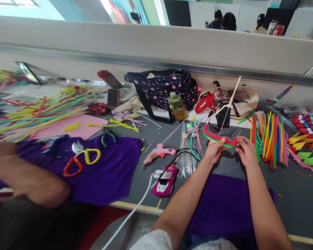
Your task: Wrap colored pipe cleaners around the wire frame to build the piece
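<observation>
My left hand point(214, 151) and my right hand point(246, 151) both pinch a curved strip woven from red, green and pink pipe cleaners point(217, 138), held just above the dark table point(297, 198). A pale cream stick or pipe cleaner point(228, 100) rises from the strip up and to the right. A thin wire hangs near it. Both hands are closed on the strip's near end. A purple cloth point(224, 205) lies under my forearms.
A bundle of coloured pipe cleaners point(268, 139) lies right of my hands. A pink glue gun point(159, 152), pink car-shaped gadget point(165, 180), wires point(186, 156), scissors point(83, 158), an oil bottle point(177, 106) and bags point(164, 88) lie left and behind. Another person's arm point(28, 177) is at left.
</observation>
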`<state>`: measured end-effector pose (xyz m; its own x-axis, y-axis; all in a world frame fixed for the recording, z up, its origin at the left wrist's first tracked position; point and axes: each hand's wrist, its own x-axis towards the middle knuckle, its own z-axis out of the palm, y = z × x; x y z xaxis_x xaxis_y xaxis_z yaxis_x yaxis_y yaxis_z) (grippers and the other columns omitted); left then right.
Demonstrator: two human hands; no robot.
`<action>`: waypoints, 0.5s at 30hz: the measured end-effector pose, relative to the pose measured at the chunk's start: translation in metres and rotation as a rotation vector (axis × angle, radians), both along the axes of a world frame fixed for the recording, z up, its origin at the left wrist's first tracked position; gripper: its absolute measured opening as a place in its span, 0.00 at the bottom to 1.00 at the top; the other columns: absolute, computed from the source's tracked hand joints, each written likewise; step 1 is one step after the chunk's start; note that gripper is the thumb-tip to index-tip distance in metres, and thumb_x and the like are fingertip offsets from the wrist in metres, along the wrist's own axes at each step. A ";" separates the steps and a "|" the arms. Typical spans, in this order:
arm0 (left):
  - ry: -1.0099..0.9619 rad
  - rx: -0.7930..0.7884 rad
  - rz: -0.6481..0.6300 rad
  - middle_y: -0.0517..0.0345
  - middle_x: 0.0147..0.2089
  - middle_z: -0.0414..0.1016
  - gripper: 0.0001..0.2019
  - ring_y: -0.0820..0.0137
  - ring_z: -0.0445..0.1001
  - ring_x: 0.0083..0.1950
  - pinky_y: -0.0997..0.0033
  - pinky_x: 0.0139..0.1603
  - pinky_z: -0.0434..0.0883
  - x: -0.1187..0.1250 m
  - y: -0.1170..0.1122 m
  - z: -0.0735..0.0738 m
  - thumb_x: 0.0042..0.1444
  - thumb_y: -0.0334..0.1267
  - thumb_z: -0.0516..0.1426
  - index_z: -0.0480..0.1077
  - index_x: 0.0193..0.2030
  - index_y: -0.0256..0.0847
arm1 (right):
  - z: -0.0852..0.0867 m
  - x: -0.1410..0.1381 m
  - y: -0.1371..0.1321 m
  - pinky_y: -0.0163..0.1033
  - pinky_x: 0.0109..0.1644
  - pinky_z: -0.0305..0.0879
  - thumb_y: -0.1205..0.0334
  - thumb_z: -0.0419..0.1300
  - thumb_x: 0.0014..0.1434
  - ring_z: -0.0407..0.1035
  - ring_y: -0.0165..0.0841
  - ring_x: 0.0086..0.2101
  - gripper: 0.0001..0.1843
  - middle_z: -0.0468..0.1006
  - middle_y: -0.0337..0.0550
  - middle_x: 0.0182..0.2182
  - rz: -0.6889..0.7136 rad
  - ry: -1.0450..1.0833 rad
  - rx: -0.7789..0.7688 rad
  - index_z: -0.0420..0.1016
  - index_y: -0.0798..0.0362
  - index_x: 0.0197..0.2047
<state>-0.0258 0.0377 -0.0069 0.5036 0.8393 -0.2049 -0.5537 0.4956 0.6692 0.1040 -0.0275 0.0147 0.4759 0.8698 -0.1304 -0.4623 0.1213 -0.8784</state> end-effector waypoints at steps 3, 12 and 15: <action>0.033 0.038 0.125 0.51 0.29 0.80 0.21 0.67 0.78 0.29 0.68 0.33 0.76 0.002 0.001 0.000 0.36 0.43 0.71 0.76 0.34 0.31 | -0.007 0.000 0.004 0.29 0.20 0.62 0.54 0.71 0.44 0.65 0.26 0.24 0.14 0.74 0.37 0.26 -0.196 -0.132 -0.057 0.77 0.52 0.33; 0.215 0.226 0.310 0.49 0.32 0.81 0.17 0.62 0.79 0.33 0.64 0.36 0.76 0.009 -0.008 0.005 0.39 0.44 0.70 0.78 0.33 0.34 | -0.008 -0.015 -0.002 0.37 0.35 0.66 0.48 0.61 0.56 0.69 0.34 0.33 0.16 0.77 0.46 0.35 -0.381 -0.897 -0.054 0.78 0.52 0.39; 0.265 0.294 0.319 0.51 0.31 0.81 0.13 0.64 0.79 0.33 0.64 0.39 0.76 0.012 -0.014 0.008 0.40 0.42 0.69 0.79 0.30 0.35 | -0.006 -0.015 -0.002 0.38 0.38 0.65 0.48 0.60 0.58 0.68 0.33 0.31 0.15 0.75 0.46 0.34 -0.397 -1.025 -0.082 0.77 0.52 0.38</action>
